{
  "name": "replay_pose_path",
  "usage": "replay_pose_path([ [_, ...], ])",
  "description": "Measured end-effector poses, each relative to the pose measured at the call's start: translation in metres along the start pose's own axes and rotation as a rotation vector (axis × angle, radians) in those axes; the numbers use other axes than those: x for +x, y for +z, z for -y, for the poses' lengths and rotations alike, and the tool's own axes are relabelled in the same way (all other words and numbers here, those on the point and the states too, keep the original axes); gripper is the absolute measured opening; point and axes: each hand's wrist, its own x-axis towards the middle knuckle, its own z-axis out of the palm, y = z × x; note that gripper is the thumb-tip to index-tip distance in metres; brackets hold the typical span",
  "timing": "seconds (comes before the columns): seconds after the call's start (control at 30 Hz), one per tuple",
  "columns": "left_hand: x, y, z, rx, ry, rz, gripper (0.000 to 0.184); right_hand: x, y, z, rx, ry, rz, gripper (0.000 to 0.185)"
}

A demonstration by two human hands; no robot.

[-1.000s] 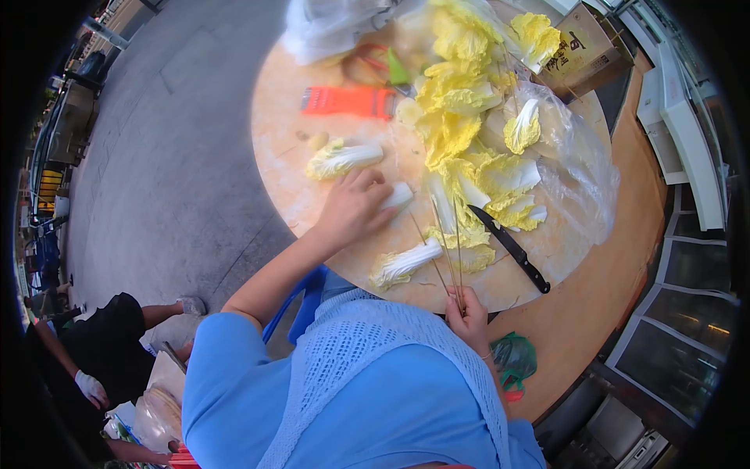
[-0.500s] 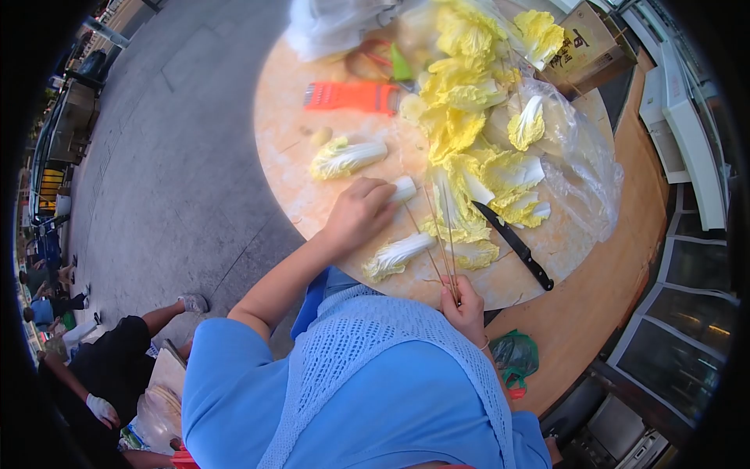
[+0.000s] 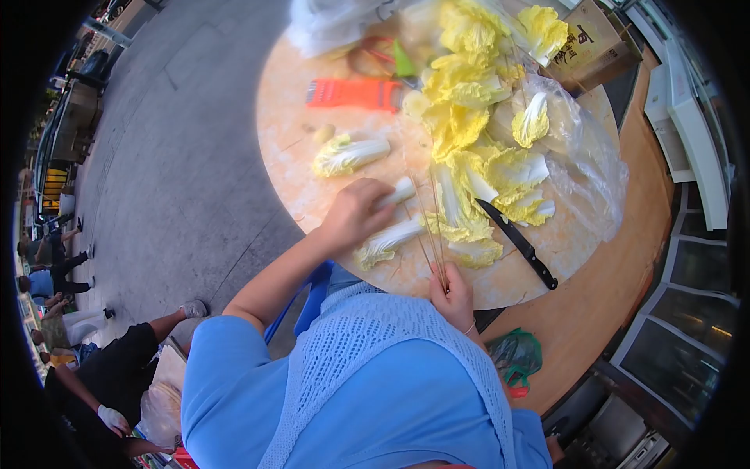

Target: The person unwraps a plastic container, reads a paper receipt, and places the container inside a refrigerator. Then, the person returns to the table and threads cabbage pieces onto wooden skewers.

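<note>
My left hand (image 3: 358, 213) is closed round a bundled napa cabbage leaf, whose white end (image 3: 402, 190) shows past the fingers. Thin wooden skewers (image 3: 429, 238) rise from the closed fingers of my right hand (image 3: 452, 297), near the table's front edge. The skewer tips are close to the held leaf; whether any of them touches it I cannot tell. Just below my left hand lies a bundled cabbage leaf (image 3: 391, 239), and another bundled leaf (image 3: 351, 155) lies beyond it. Loose yellow cabbage leaves (image 3: 461, 117) are spread over the middle of the table.
On the round table (image 3: 289, 117), a black-handled knife (image 3: 518, 242) lies at the right beside a clear plastic bag (image 3: 582, 156). An orange grater (image 3: 353, 94) and a white bag (image 3: 332, 27) are farther back. A cardboard box (image 3: 590, 48) stands back right. Other people are at lower left.
My right hand has shifted left and slightly up with the skewers, bringing them nearer the leaf in my left hand. The left hand has barely moved.
</note>
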Motion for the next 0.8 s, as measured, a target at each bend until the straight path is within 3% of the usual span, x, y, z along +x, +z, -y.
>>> replay_pose_path([
  [0.1, 0.001, -0.005, 0.000, -0.042, -0.032, 0.173, 0.021, 0.016, 0.010, 0.006, 0.019, -0.046, -0.019, 0.015],
  [0.17, 0.003, -0.007, 0.005, -0.042, 0.114, 0.082, 0.019, 0.021, 0.012, 0.006, 0.034, -0.104, -0.036, 0.016],
  [0.3, 0.020, -0.031, 0.009, 0.113, 0.134, 0.031, 0.019, 0.016, 0.006, -0.001, 0.035, -0.002, 0.032, 0.014],
  [0.37, 0.039, -0.046, 0.009, 0.451, 0.192, -0.257, 0.021, 0.014, 0.007, -0.010, 0.061, 0.047, 0.039, 0.014],
  [0.4, 0.042, -0.047, 0.019, 0.495, 0.175, -0.239, 0.022, 0.013, 0.010, -0.016, 0.165, 0.105, 0.042, 0.014],
  [0.47, 0.040, -0.040, 0.037, 0.408, 0.065, -0.057, 0.018, 0.015, 0.009, -0.008, 0.199, 0.027, 0.049, 0.016],
  [0.7, 0.008, -0.015, 0.029, 0.258, 0.059, -0.086, 0.026, 0.022, 0.007, -0.031, 0.370, 0.014, 0.151, 0.022],
  [0.8, 0.010, -0.019, 0.032, 0.206, 0.062, -0.113, 0.027, 0.025, -0.001, -0.042, 0.293, -0.071, 0.248, 0.025],
])
